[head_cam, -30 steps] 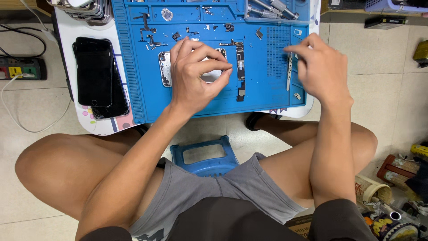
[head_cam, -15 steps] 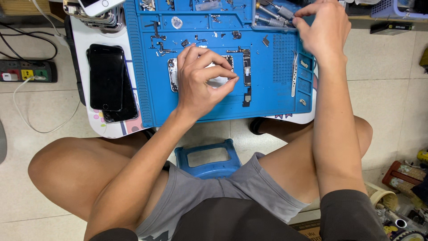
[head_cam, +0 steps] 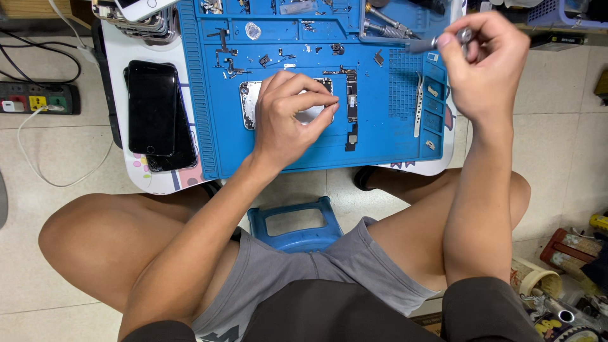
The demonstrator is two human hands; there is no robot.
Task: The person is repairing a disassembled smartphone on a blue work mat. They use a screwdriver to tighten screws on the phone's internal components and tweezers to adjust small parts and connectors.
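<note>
Head view shows the opened phone (head_cam: 253,104) lying flat near the middle of the blue mat (head_cam: 392,142), its silver shell mostly covered by the left hand (head_cam: 288,117). That hand rests on it with the fingers curled and the fingertips pressed together over the interior; what they pinch, if anything, cannot be told. A narrow circuit board (head_cam: 351,104) lies just beside the phone on its right, with small brackets and screws scattered above. The right hand (head_cam: 484,63) is raised over the mat's upper right corner, fingers closed around a slim metal screwdriver (head_cam: 427,43) whose tip points left toward the tool tray. Tweezers (head_cam: 418,114) lie on the mat below that hand. Two dark phones (head_cam: 155,117) are stacked on the white table, left of the mat. Judgement: sound work here calls for the left hand to keep the shell pinned flat, the driver brought down upright onto its screw, and loose parts kept within the mat's raised edges.
</note>
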